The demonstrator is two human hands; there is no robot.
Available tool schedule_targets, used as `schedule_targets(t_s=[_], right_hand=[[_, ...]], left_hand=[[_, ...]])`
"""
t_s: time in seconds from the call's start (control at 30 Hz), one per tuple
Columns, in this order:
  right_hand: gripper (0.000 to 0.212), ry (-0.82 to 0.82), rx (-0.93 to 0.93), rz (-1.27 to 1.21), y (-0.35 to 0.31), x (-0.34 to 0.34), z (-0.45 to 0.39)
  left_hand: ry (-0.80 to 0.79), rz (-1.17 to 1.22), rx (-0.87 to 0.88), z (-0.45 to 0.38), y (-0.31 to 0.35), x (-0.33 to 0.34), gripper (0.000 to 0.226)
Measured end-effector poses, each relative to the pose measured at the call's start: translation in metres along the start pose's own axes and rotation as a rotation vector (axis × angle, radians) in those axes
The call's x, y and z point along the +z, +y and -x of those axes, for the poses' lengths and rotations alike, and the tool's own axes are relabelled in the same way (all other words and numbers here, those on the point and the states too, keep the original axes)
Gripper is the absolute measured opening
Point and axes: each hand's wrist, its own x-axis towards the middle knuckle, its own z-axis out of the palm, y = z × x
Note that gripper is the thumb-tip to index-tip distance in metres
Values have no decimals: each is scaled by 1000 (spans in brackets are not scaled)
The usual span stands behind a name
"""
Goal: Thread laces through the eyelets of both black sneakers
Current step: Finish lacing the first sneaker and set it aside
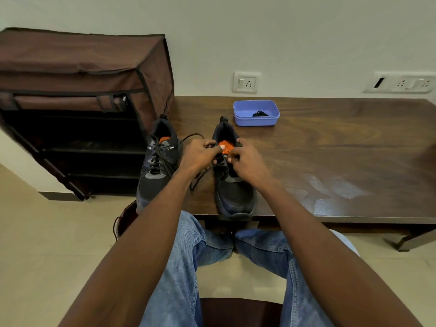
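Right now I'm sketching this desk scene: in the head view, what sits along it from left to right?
Brown fabric shoe rack → laced left sneaker → right sneaker, being laced by both hands → blue tray → double wall socket.

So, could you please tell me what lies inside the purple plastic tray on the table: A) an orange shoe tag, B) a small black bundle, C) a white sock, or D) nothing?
B: the purple plastic tray holds a small black bundle, seemingly a coiled lace.

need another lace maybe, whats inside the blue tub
A small black bundle lies inside the blue tub, likely a lace. The near wall hides part of the floor.
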Motion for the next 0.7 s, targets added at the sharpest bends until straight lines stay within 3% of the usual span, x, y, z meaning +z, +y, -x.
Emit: schedule_targets(t_s=[0.17, 0.3, 0.37, 0.43, 0.5, 0.6, 0.7], right_hand=[[19, 152, 245, -335, 0, -19, 0], [22, 468, 494, -640, 22, -37, -7], [15, 565, 622, -671, 34, -45, -9], [15, 540, 684, -640, 41, -42, -9], [15, 504, 600, -526, 39, -37, -8], [27, 432, 231, -286, 26, -31, -7], [34, 146, -17, -56, 15, -18, -8]], left_hand=[[13, 31, -6, 2, 0, -1, 39], [6, -22, -4, 1, 1, -1, 42], [2, -12, -5, 0, 1, -2, 44], [5, -8, -11, 0, 1, -2, 45], [7, -7, -15, -1, 1, -2, 45], [6, -2, -18, 0, 1, -1, 46], [6, -11, -17, 0, 2, 0, 46]])
